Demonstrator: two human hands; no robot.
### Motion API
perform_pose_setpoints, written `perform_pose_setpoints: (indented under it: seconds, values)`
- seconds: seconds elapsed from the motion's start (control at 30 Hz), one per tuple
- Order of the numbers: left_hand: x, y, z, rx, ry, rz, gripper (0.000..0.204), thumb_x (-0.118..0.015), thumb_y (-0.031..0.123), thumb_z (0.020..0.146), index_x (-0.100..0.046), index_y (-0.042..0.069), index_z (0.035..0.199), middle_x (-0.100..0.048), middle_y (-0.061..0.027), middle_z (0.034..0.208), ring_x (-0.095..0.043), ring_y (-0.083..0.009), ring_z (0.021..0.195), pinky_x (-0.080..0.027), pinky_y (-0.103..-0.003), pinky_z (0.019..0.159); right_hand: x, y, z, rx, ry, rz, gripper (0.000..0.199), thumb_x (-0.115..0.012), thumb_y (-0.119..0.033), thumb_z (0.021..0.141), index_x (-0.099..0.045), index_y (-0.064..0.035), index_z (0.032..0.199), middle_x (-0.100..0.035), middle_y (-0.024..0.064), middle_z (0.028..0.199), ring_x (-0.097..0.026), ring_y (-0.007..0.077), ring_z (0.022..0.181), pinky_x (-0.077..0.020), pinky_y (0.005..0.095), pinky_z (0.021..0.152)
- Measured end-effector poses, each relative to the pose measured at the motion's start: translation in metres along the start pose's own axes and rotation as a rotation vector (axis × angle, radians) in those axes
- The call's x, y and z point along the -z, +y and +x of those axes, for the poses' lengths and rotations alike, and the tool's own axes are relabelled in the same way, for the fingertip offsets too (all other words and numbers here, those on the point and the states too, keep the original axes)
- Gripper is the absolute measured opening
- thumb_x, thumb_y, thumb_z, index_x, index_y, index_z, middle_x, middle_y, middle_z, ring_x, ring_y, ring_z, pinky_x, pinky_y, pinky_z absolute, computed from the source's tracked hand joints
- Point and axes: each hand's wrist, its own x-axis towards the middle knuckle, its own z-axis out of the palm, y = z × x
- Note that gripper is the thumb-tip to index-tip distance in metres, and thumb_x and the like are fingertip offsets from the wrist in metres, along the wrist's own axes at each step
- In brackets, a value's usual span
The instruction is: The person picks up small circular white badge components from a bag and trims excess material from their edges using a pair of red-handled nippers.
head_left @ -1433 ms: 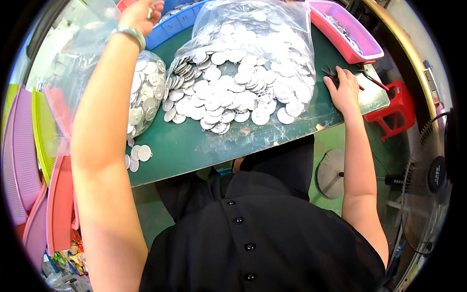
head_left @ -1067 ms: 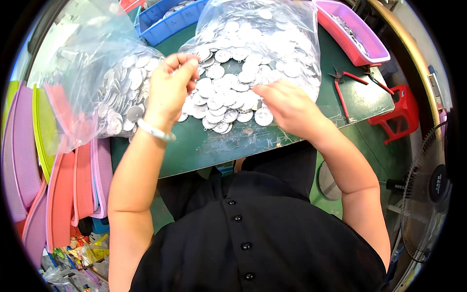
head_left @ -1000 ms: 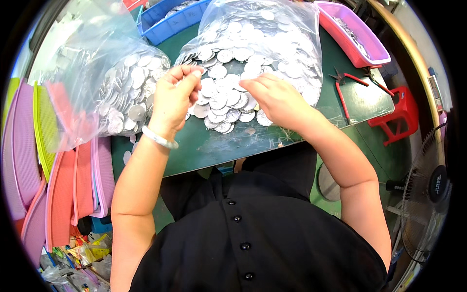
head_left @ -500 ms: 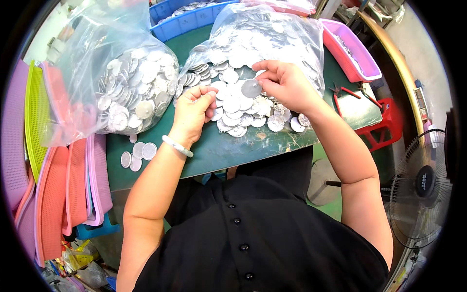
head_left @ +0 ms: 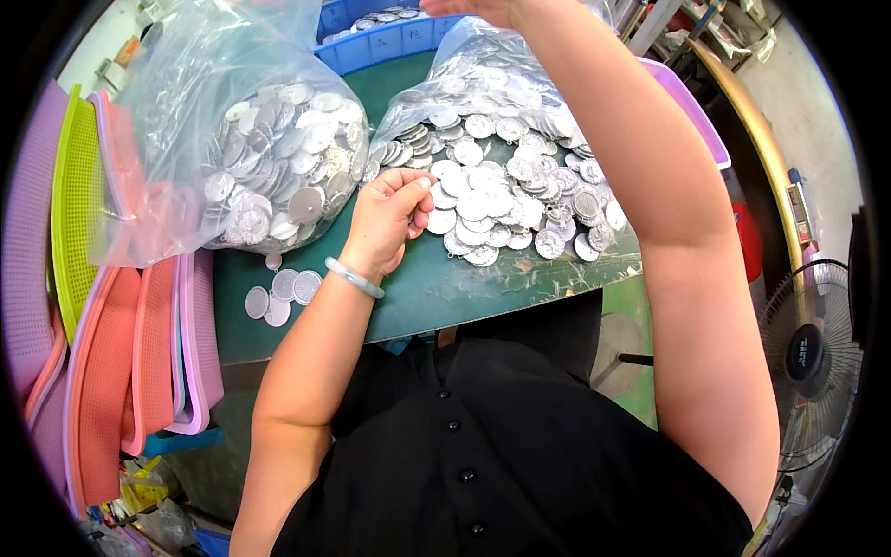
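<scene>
My left hand [head_left: 394, 212] is closed in a pinch just left of a loose pile of round silver metal discs [head_left: 478, 206], some with small loops on their rims. Whatever its fingertips hold is too small to make out. At the top edge, by the blue bin [head_left: 380, 45], my right hand [head_left: 478, 7] is cut off by the picture's border, so its grip is hidden. The pile spreads out of the mouth of a clear plastic bag [head_left: 445, 70]. Another clear bag [head_left: 288, 167] full of discs stands left of my left hand.
Several loose discs [head_left: 283, 291] lie on the green table [head_left: 418, 297] near its left front. Pink, purple and green plastic baskets [head_left: 107, 371] are stacked at the left. A pink bin [head_left: 691, 107] is partly behind my right arm; a fan [head_left: 806, 353] stands at the right.
My right hand has moved from the pile, where it held a grey disc, up and away to the top edge by the blue bin. My left hand stays pinched beside the pile.
</scene>
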Motion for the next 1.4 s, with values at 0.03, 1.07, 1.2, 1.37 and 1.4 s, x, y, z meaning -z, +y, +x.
perform_pose_setpoints:
  seconds: [0.03, 1.07, 1.2, 1.37, 1.4]
  values:
    - [-0.002, 0.001, 0.0, -0.001, 0.0, -0.019, 0.011, -0.052, 0.012, 0.085, -0.056, 0.003, 0.09, -0.053, 0.0005, 0.064, -0.046, -0.0044, 0.049, -0.031, -0.016, 0.04, -0.003, -0.005, -0.022, 0.023, -0.048, -0.106, 0.031, -0.054, -0.003, 0.081, -0.047, 0.0094, 0.108, -0.055, 0.0194, 0.095, -0.058, 0.0255, 0.08, -0.0512, 0.0361, 0.068]
    - [-0.005, 0.003, -0.006, 0.066, -0.049, -0.1, 0.016, -0.052, 0.014, 0.085, -0.056, 0.003, 0.096, -0.056, -0.0021, 0.072, -0.049, -0.008, 0.058, -0.036, -0.018, 0.048, 0.009, 0.124, -0.182, 0.026, -0.094, -0.042, 0.052, -0.058, 0.004, 0.073, -0.042, -0.0029, 0.123, -0.061, 0.0058, 0.093, -0.054, 0.0085, 0.082, -0.0414, 0.0228, 0.077]
    - [-0.009, 0.002, -0.008, 0.054, -0.089, -0.016, 0.015, -0.054, 0.015, 0.085, -0.057, 0.005, 0.095, -0.057, -0.0012, 0.072, -0.05, -0.0072, 0.057, -0.036, -0.018, 0.048, 0.001, 0.117, -0.181, -0.028, -0.048, 0.116, 0.05, -0.057, 0.004, 0.076, -0.039, 0.0006, 0.123, -0.062, 0.0084, 0.092, -0.057, 0.0086, 0.083, -0.0424, 0.0223, 0.077]
    - [-0.01, -0.005, -0.008, 0.016, -0.127, 0.047, 0.01, -0.06, 0.016, 0.083, -0.057, 0.006, 0.086, -0.058, -0.0015, 0.069, -0.05, -0.0072, 0.056, -0.037, -0.018, 0.047, -0.013, 0.103, -0.182, 0.005, -0.032, 0.163, 0.049, -0.056, 0.003, 0.077, -0.039, 0.0002, 0.123, -0.062, 0.0095, 0.093, -0.057, 0.0103, 0.085, -0.0435, 0.0229, 0.074]
    - [-0.011, -0.005, -0.009, 0.008, -0.128, 0.036, 0.01, -0.06, 0.016, 0.083, -0.056, 0.006, 0.085, -0.058, -0.0017, 0.069, -0.05, -0.0073, 0.055, -0.037, -0.018, 0.048, -0.013, 0.103, -0.181, 0.007, -0.031, 0.167, 0.049, -0.055, 0.003, 0.078, -0.038, -0.0003, 0.123, -0.062, 0.0096, 0.092, -0.057, 0.0106, 0.084, -0.0436, 0.0228, 0.072]
